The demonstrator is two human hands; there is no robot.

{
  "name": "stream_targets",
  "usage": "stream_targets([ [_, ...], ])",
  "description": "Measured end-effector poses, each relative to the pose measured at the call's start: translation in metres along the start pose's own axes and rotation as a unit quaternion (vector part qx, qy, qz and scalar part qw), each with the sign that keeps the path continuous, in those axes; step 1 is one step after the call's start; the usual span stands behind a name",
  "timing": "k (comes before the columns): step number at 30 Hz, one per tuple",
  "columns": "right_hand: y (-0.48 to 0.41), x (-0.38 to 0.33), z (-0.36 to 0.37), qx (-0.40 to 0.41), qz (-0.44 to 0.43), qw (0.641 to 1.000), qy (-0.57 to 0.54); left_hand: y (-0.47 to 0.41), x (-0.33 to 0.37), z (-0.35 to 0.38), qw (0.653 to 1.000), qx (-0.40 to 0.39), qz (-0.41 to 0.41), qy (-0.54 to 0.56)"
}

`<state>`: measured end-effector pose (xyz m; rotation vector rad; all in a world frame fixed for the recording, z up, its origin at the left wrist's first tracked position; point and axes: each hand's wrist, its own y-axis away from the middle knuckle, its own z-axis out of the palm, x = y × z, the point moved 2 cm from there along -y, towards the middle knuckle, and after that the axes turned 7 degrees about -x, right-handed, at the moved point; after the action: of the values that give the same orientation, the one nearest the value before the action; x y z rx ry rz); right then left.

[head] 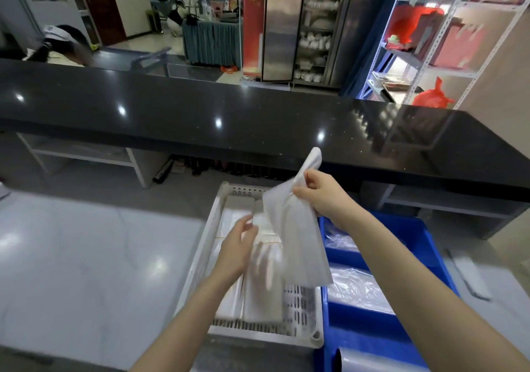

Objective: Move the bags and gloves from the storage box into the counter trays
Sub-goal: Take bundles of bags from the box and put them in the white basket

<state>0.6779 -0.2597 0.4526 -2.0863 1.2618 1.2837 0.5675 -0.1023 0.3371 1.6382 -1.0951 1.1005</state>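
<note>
Bag [298,237] hanging over white tray [213,225]
Pinched in right hand [321,194], long axis pointing near-down; left hand [238,245] spread flat on stack [258,285] below-left.

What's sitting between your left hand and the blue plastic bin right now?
In the head view, the translucent white plastic bag pinched in the right hand hangs between the left hand and the blue plastic bin.
</note>
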Motion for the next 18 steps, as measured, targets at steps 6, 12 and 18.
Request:
stream_targets([
  [6, -0.001, -0.041, 0.014, -0.020, -0.044, 0.989, -0.138, 0.003, 0.043, -0.029, 0.977, -0.052, 0.078, 0.189],
  [12, -0.008, -0.027, 0.047, -0.032, -0.007, 0.980, -0.195, 0.003, 0.037, -0.053, 0.973, 0.003, 0.087, 0.215],
  [18, 0.007, 0.068, 0.109, -0.003, 0.143, 0.980, -0.139, 0.016, -0.039, -0.036, 0.987, -0.026, -0.103, 0.124],
])
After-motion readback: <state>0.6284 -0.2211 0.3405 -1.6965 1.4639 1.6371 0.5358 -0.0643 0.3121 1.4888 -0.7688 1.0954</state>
